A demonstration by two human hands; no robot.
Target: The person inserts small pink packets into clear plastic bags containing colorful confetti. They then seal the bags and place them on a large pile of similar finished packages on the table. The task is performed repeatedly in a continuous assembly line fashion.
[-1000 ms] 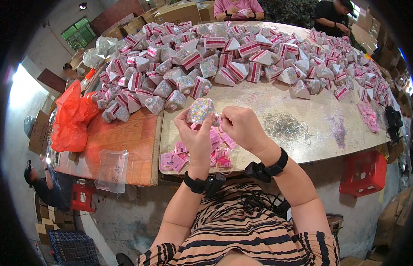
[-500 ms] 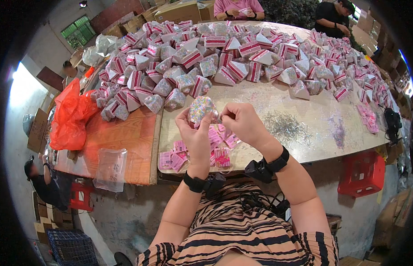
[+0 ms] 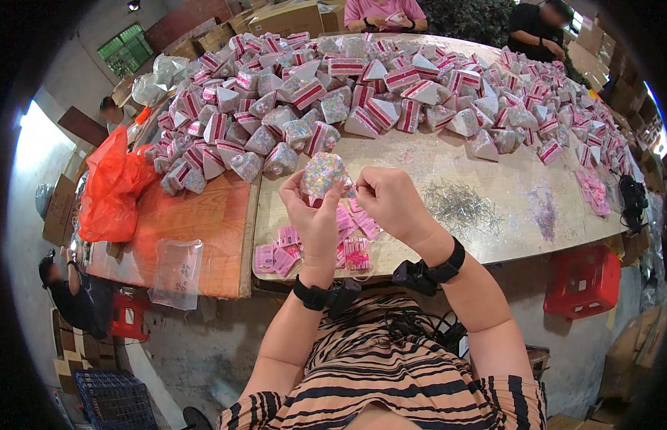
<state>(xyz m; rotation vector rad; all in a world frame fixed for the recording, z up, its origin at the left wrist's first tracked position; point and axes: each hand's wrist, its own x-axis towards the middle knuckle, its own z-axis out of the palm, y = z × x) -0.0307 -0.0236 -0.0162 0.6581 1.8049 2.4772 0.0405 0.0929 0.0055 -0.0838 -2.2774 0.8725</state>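
A seated person's two bare hands at work above the near edge of a pale table, seen from where I stand. The left hand has its grip clamped on a sequin-covered piece, thumb and fingers on its lower part; the piece is held up off the table, in front of the person. The right hand is beside it, its grip drawn together, fingers curled and tips near the piece's right side; I cannot tell whether anything thin is pinched there. Below the hands, pink printed cards lie loosely scattered and overlapping at the table's near edge. To the right of the right hand is a tangle of thin silvery pins, and farther right a patch of purplish glitter. Across the far part lies a broad heap of wedge-shaped pieces, with sequin-covered sides, white faces and magenta bands, tilted at many angles. On the left, an orange-brown board adjoins the pale table, bearing a crumpled red bag and a clear bag that hangs over its near edge. Beyond the heap, a co-worker in pink handles a small pink item.
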